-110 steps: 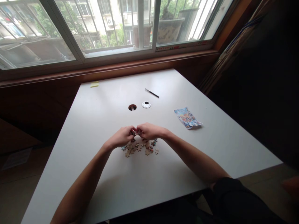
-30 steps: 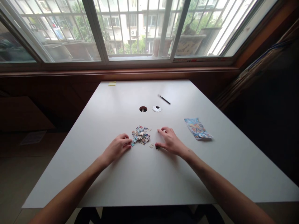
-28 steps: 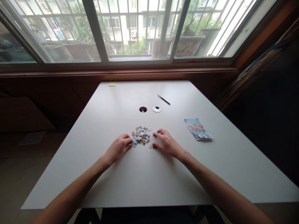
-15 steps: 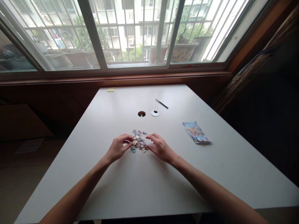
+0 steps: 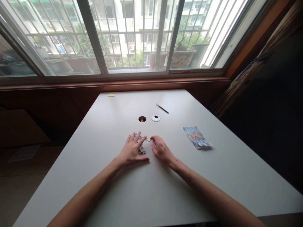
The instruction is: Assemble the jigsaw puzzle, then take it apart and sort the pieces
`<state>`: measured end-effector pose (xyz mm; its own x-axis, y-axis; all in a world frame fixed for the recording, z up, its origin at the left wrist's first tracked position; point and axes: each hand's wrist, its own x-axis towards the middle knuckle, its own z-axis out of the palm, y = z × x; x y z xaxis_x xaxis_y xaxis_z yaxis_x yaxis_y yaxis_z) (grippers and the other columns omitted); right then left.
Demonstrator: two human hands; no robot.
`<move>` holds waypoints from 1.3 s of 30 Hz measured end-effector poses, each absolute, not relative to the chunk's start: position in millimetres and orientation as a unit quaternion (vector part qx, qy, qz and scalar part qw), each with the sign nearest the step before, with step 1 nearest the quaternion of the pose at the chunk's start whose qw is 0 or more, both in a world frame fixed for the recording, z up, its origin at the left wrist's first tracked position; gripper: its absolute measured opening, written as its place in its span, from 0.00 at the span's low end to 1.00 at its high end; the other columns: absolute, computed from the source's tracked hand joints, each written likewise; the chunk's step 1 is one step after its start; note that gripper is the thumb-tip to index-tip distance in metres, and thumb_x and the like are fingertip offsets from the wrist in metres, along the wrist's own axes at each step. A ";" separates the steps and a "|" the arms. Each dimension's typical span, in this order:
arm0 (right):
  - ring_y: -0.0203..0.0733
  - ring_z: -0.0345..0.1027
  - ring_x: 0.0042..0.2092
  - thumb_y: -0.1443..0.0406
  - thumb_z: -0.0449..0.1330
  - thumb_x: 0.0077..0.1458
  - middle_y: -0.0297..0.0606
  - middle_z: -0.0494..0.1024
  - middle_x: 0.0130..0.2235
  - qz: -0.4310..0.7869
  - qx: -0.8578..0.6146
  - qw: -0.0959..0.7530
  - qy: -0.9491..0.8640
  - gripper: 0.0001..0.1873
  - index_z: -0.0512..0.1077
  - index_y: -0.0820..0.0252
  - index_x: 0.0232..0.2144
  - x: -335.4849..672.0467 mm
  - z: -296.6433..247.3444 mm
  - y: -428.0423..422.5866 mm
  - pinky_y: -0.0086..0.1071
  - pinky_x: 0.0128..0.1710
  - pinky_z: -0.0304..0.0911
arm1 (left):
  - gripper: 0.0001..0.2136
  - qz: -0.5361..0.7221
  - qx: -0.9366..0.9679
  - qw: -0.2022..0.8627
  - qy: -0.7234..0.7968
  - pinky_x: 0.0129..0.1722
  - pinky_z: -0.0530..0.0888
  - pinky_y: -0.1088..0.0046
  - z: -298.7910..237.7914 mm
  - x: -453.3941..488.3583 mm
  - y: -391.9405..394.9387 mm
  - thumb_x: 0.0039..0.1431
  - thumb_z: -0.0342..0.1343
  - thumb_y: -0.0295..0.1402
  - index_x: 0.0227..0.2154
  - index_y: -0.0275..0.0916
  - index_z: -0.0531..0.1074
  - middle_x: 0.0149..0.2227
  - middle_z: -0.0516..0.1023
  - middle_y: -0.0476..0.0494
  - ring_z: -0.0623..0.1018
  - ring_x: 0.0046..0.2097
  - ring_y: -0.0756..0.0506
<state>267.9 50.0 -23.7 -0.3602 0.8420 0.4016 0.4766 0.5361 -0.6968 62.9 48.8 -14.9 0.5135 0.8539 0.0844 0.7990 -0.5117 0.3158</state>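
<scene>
A small heap of jigsaw pieces lies on the white table, mostly covered. My left hand lies flat on the heap with its fingers stretched out and spread. My right hand rests just right of the heap, fingers curled, fingertips pinching at a piece at the heap's far edge. What it holds is too small to make out.
A colourful printed packet lies to the right. Farther back are a round cable hole, its white cap, a dark pen and a yellow sticky note. A barred window spans the wall behind.
My left hand has opened and moved onto the heap, flattening over it. My right hand has slid left to the heap's edge. The camera view has tilted up slightly.
</scene>
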 end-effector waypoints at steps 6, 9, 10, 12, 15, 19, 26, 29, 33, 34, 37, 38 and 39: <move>0.42 0.70 0.41 0.78 0.49 0.52 0.41 0.74 0.42 0.271 -0.386 0.372 -0.800 0.24 0.61 0.60 0.51 258.2 -27.3 42.6 0.37 0.43 0.71 | 0.39 0.130 0.844 0.076 0.515 0.68 0.50 0.43 -17.7 88.0 48.1 0.57 0.57 0.48 0.68 0.38 0.55 0.70 0.54 0.36 0.53 0.70 0.27; 0.42 0.71 0.46 0.76 0.49 0.56 0.43 0.74 0.47 0.286 -0.389 0.367 -0.795 0.23 0.61 0.58 0.53 279.8 -20.5 38.6 0.39 0.50 0.69 | 0.33 0.143 0.841 0.062 0.518 0.68 0.53 0.44 -18.5 88.6 46.6 0.61 0.52 0.51 0.66 0.42 0.59 0.69 0.57 0.39 0.54 0.69 0.27; 0.43 0.71 0.47 0.75 0.50 0.57 0.43 0.73 0.48 0.269 -0.403 0.359 -0.797 0.21 0.62 0.58 0.52 292.8 -18.1 36.4 0.40 0.50 0.69 | 0.31 0.143 0.843 0.059 0.516 0.67 0.54 0.44 -18.2 87.8 45.9 0.62 0.51 0.52 0.65 0.44 0.61 0.69 0.58 0.40 0.54 0.69 0.27; 0.44 0.70 0.46 0.73 0.50 0.59 0.43 0.73 0.47 0.230 -0.431 0.338 -0.805 0.18 0.64 0.58 0.51 323.6 -15.1 29.8 0.41 0.50 0.68 | 0.28 0.144 0.841 0.055 0.518 0.67 0.54 0.45 -17.3 86.3 44.9 0.65 0.48 0.50 0.63 0.45 0.64 0.68 0.60 0.41 0.56 0.69 0.28; 0.45 0.69 0.46 0.72 0.51 0.59 0.42 0.73 0.44 0.178 -0.463 0.324 -0.806 0.14 0.66 0.57 0.46 368.4 -18.3 16.0 0.42 0.48 0.67 | 0.25 0.149 0.832 0.051 0.532 0.67 0.56 0.45 -18.1 87.9 45.6 0.66 0.48 0.48 0.64 0.49 0.64 0.70 0.57 0.45 0.52 0.70 0.27; 0.43 0.68 0.37 0.69 0.51 0.60 0.39 0.72 0.37 0.156 -0.523 0.332 -0.769 0.09 0.67 0.59 0.43 399.0 -30.6 4.1 0.38 0.41 0.67 | 0.23 0.155 0.814 0.047 0.558 0.66 0.54 0.42 -24.3 96.2 50.4 0.67 0.46 0.46 0.62 0.52 0.65 0.69 0.59 0.46 0.53 0.70 0.26; 0.43 0.67 0.35 0.70 0.51 0.59 0.39 0.72 0.35 0.140 -0.534 0.330 -0.765 0.08 0.69 0.59 0.39 393.8 -32.7 9.0 0.38 0.39 0.66 | 0.19 0.178 0.820 0.047 0.543 0.66 0.61 0.47 -30.6 76.5 54.6 0.70 0.43 0.41 0.59 0.51 0.70 0.66 0.65 0.47 0.59 0.68 0.34; 0.43 0.67 0.35 0.70 0.51 0.58 0.39 0.72 0.35 0.130 -0.530 0.340 -0.766 0.09 0.69 0.59 0.39 393.1 -31.5 9.2 0.38 0.38 0.65 | 0.20 0.181 0.816 0.031 0.548 0.65 0.63 0.50 -29.5 45.6 51.9 0.70 0.44 0.40 0.60 0.50 0.69 0.65 0.67 0.47 0.61 0.68 0.36; 0.43 0.67 0.35 0.71 0.51 0.57 0.39 0.72 0.34 0.114 -0.526 0.339 -0.771 0.09 0.69 0.59 0.38 393.1 -31.6 9.4 0.37 0.39 0.65 | 0.20 0.174 0.799 0.003 0.576 0.64 0.65 0.53 -27.5 -4.3 48.1 0.69 0.44 0.40 0.59 0.49 0.70 0.64 0.68 0.47 0.63 0.67 0.36; 0.43 0.67 0.35 0.71 0.51 0.57 0.38 0.71 0.34 0.112 -0.527 0.338 -0.772 0.09 0.69 0.59 0.38 392.9 -31.7 9.5 0.37 0.39 0.65 | 0.19 0.181 0.790 -0.003 0.585 0.64 0.65 0.54 -27.3 -15.8 47.9 0.69 0.44 0.40 0.58 0.48 0.72 0.63 0.70 0.47 0.64 0.66 0.37; 0.43 0.66 0.35 0.71 0.51 0.57 0.38 0.71 0.34 0.115 -0.527 0.338 -0.772 0.08 0.68 0.59 0.38 393.2 -32.4 9.9 0.37 0.38 0.64 | 0.18 0.216 0.756 -0.018 0.617 0.62 0.67 0.57 -27.4 -40.7 49.5 0.68 0.45 0.40 0.52 0.45 0.76 0.60 0.73 0.43 0.69 0.62 0.39; 0.42 0.66 0.35 0.71 0.51 0.57 0.38 0.70 0.34 0.117 -0.527 0.339 -0.771 0.08 0.68 0.60 0.38 393.6 -33.0 10.1 0.37 0.38 0.64 | 0.18 0.225 0.747 -0.021 0.625 0.62 0.67 0.57 -27.4 -45.0 50.3 0.68 0.45 0.40 0.50 0.44 0.77 0.59 0.74 0.42 0.70 0.61 0.39; 0.42 0.66 0.34 0.71 0.51 0.58 0.37 0.70 0.33 0.119 -0.527 0.341 -0.769 0.08 0.68 0.60 0.38 394.2 -33.7 10.3 0.37 0.38 0.64 | 0.18 0.231 0.741 -0.023 0.630 0.61 0.68 0.57 -27.2 -47.2 51.0 0.68 0.45 0.40 0.48 0.43 0.78 0.59 0.73 0.41 0.71 0.60 0.39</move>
<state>394.2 10.3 -33.7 -0.2121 0.8918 0.3996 0.7296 0.4165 -0.5424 -47.2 51.0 -27.2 0.0998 0.9232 0.3712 0.9443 -0.2054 0.2569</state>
